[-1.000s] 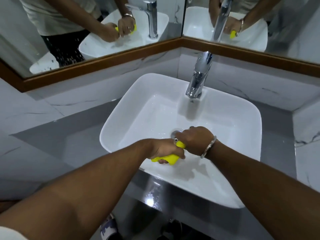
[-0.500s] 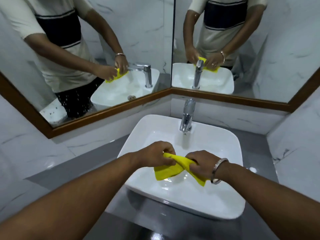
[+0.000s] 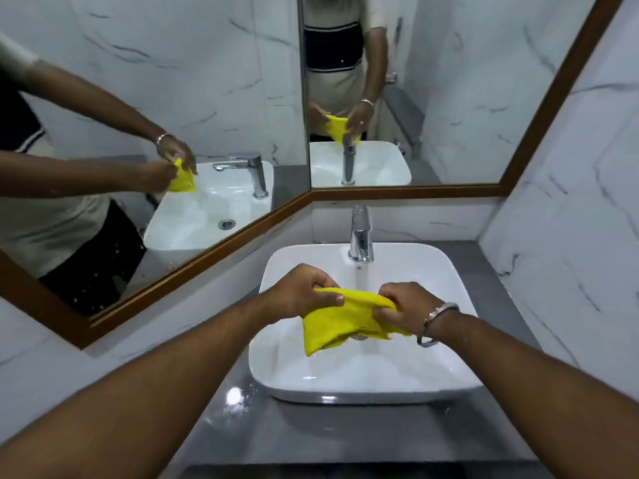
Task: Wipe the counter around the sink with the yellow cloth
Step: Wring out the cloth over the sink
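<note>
The yellow cloth [image 3: 337,321] hangs spread between both hands above the white sink basin [image 3: 366,385]. My left hand [image 3: 304,293] pinches its upper left edge. My right hand [image 3: 403,305], with a silver bangle on the wrist, grips the upper right edge. The cloth's lower part droops over the basin and hides the drain. The grey counter [image 3: 311,433] surrounds the sink and shows wet glints at the front left.
A chrome tap [image 3: 361,236] stands at the back of the basin. Wood-framed mirrors [image 3: 207,115] fill the corner walls and reflect a person, the cloth and the sink. Marble wall tiles [image 3: 567,219] close in on the right.
The cloth was squeezed in a tight bundle low in the basin, then lifted and pulled open. Both hands have moved apart and higher. The view has tilted up and back.
</note>
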The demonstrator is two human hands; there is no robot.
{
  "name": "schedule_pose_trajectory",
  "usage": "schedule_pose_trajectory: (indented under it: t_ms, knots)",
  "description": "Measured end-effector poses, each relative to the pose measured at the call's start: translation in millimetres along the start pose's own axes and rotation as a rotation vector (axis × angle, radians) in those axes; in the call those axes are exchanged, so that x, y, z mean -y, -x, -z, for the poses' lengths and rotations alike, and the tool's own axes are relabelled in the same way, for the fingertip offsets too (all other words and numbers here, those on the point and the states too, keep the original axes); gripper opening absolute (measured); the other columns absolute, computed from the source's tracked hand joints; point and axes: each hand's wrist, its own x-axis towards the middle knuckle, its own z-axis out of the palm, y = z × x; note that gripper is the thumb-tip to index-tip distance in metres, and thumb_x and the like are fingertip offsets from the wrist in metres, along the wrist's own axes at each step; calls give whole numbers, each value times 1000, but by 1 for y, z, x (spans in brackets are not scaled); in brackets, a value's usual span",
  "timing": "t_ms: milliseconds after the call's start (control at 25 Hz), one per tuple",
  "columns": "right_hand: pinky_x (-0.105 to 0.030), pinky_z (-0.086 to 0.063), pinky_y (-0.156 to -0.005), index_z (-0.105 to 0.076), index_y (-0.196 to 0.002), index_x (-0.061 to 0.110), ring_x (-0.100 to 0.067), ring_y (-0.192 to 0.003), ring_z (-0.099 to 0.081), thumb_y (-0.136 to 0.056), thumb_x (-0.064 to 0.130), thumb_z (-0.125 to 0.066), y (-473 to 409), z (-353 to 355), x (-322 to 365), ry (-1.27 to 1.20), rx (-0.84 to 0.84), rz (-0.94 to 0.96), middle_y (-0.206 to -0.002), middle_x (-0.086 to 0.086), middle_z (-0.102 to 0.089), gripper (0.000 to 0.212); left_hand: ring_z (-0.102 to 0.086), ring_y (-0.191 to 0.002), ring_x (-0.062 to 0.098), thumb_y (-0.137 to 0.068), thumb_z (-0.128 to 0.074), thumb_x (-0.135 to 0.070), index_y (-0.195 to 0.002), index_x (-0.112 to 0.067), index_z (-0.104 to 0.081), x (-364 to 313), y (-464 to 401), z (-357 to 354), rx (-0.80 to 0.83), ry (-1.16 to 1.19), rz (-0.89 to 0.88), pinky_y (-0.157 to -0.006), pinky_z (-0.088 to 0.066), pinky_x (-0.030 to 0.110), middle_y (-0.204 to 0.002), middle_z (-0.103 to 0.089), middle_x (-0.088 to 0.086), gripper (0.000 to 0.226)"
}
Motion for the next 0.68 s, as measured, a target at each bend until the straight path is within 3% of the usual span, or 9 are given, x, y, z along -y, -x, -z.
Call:
schedule_pose_trajectory:
  t_ms: [200, 280, 400, 560, 680]
  knots:
    - [-31, -38, -68, -68, -86, 14, -25, -83, -59, -78, 43, -67, 2, 18, 34, 255, -41, -84, -89, -7, -70, 30, -63, -70, 17, -73, -78, -43, -87, -17, -77, 11, 4, 38, 109, -449, -218, -65, -52, 34, -77, -73, 3, 29]
    - [-28, -36, -66, -69, -88, 12, -22, -81, -57, -76, 43, -71, 15, 29, 41, 258, -12, -129, -90, -8, -70, 33, -64, -71, 16, -74, -79, -41, -87, -18, -78, 8, 2, 42, 108, -466, -258, -67, -52, 35, -78, -74, 1, 27]
    - [-24, -33, -67, -69, -99, 11, -22, -90, -60, -78, 27, -72, 58, 40, 39, 189, 13, -195, -97, -7, -70, 26, -64, -71, 15, -74, -80, -37, -87, -19, -78, -10, -2, 27, 143, -449, -314, -67, -54, 36, -79, -74, 0, 22]
    - [-23, -34, -71, -66, -106, 12, -24, -95, -61, -80, 20, -70, 171, 32, 6, 108, -97, -358, -102, -8, -70, 27, -66, -74, 14, -75, -80, -27, -91, -18, -77, -63, -8, -44, 342, -418, -467, -71, -54, 36, -84, -75, 0, 19]
    - [-22, -35, -75, -66, -109, 13, -24, -99, -61, -79, 18, -70, 276, 13, -19, 0, -195, -529, -107, -8, -70, 30, -62, -70, 5, -73, -78, -27, -91, -18, -77, -113, -3, -121, 509, -364, -604, -67, -49, 29, -81, -74, -2, 19]
